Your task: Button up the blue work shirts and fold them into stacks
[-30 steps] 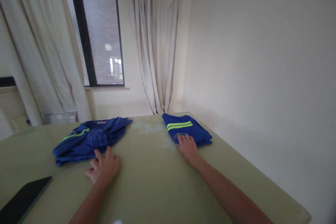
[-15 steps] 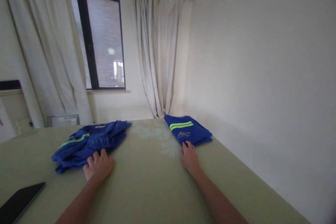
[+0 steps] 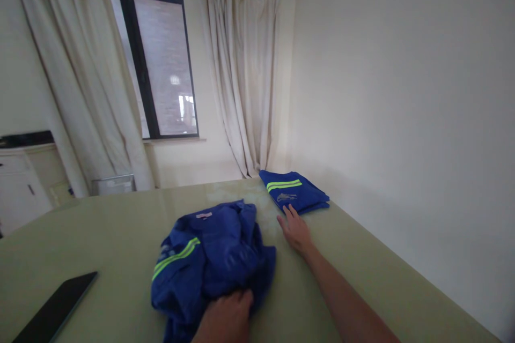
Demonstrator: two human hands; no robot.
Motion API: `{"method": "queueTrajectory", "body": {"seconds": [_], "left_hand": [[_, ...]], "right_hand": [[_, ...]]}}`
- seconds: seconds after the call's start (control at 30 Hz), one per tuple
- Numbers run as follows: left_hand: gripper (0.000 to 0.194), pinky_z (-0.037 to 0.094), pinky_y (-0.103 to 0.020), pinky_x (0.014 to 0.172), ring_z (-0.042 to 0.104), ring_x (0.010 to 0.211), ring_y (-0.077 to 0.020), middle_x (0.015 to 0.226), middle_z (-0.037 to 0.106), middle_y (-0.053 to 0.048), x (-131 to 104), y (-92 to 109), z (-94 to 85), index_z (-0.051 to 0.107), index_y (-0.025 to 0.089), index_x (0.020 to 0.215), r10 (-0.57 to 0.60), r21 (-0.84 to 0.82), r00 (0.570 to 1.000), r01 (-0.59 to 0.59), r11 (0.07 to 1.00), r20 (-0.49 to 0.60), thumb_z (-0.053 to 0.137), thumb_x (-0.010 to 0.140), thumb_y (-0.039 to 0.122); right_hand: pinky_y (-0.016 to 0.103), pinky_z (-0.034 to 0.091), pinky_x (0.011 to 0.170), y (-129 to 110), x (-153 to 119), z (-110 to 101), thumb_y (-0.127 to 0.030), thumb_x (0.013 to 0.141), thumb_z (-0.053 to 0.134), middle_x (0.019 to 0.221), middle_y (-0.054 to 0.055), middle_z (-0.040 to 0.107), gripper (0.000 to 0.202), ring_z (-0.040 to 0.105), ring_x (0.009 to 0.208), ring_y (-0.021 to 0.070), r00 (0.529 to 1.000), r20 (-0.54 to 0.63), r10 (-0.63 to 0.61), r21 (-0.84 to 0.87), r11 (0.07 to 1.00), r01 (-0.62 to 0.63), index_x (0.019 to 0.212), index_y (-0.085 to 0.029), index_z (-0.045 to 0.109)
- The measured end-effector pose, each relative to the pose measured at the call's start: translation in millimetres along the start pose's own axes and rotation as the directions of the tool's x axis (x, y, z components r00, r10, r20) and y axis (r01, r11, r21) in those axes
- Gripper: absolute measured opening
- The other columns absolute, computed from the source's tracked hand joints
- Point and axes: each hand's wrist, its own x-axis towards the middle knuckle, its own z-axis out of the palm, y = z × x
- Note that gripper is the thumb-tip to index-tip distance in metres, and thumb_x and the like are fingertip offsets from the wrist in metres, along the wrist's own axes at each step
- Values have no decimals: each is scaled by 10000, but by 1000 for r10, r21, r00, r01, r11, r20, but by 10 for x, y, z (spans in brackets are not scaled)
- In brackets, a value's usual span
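Observation:
A crumpled blue garment with yellow-green stripes lies at the centre of the greenish table. My left hand is closed on its near edge, fingers partly hidden in the cloth. Farther back on the right, a folded blue garment with the same striping and a grey print rests near the table's edge. My right hand has its fingers apart, the fingertips at the near edge of the folded garment.
On the left of the table lies a dark flat object. A wall runs along the right side. Curtains and a window stand behind, with a white cabinet at the far left.
My left hand has brought the crumpled garment from the left to the centre and nearer to me. My right hand's fingers have spread at the folded garment.

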Motion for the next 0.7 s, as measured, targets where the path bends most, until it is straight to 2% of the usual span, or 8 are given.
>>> {"method": "queueTrajectory", "body": {"seconds": [0.07, 0.13, 0.17, 0.23, 0.33, 0.37, 0.5, 0.7], "left_hand": [[410, 558, -386, 929, 709, 1095, -283, 1243, 731, -95, -167, 230, 6, 668, 322, 1276, 270, -241, 958, -242, 940, 93, 535, 894, 255], [335, 576, -304, 850, 726, 992, -230, 1190, 750, -54, -348, 264, -64, 690, 351, 1227, 382, -447, 924, -349, 824, -19, 549, 930, 413], [335, 582, -279, 784, 728, 917, -212, 1131, 761, -50, -437, 212, -108, 702, 342, 1191, 326, -508, 937, -341, 791, -123, 530, 943, 486], [392, 585, -284, 718, 718, 875, -217, 1072, 758, -62, -583, 5, -170, 705, 303, 1140, 28, -547, 936, -230, 805, -351, 492, 949, 571], [541, 563, -433, 939, 649, 1147, -323, 1233, 710, -102, -683, -417, -134, 671, 255, 1225, -330, -468, 724, 12, 884, -606, 656, 806, 597], [576, 532, -483, 997, 635, 1172, -351, 1238, 711, -109, -689, -551, -97, 690, 245, 1210, -363, -439, 688, 71, 896, -629, 700, 746, 587], [369, 542, -448, 963, 711, 1013, -318, 1005, 792, -64, -695, -905, -23, 784, 285, 927, -373, -446, 715, 95, 890, -592, 570, 812, 563], [500, 543, -288, 682, 683, 767, -231, 770, 709, 9, -993, -985, -321, 674, 248, 908, -561, -633, 468, 5, 774, -682, 481, 867, 708]], "right_hand": [[445, 358, 1156, -6, -33, -77, -466, 1048, 337, 1525, 172, 488, 536, 466, 1398, 285, 993, -91, -74, 72, 994, 81, 1417, -145, 557], [424, 378, 1146, -24, -88, -158, -422, 1053, 320, 1416, 143, 588, 479, 512, 1340, 253, 977, -151, -153, 155, 972, 176, 1340, -175, 613], [414, 397, 1131, -36, -120, -191, -414, 1055, 316, 1369, 128, 623, 465, 539, 1304, 244, 972, -150, -180, 199, 957, 208, 1325, -189, 621], [399, 441, 1087, -67, -180, -236, -421, 1054, 317, 1312, 107, 665, 463, 591, 1237, 236, 975, -87, -203, 279, 935, 220, 1353, -206, 597], [386, 466, 1047, -129, -243, -254, -465, 1035, 371, 1320, 112, 675, 503, 634, 1187, 247, 975, 38, -218, 298, 934, 197, 1422, -192, 540], [378, 459, 1049, -154, -258, -254, -480, 1026, 398, 1338, 119, 668, 516, 632, 1195, 250, 967, 66, -245, 277, 936, 218, 1424, -183, 539], [315, 476, 936, -264, -366, -274, -465, 1015, 459, 1163, 96, 740, 388, 674, 1071, 231, 920, 167, -353, 134, 933, 334, 1165, -191, 689], [295, 469, 773, -330, -784, -465, -395, 1052, 394, 869, 58, 734, 370, 675, 826, 201, 910, 106, -401, 48, 916, 398, 925, -206, 685]]}}
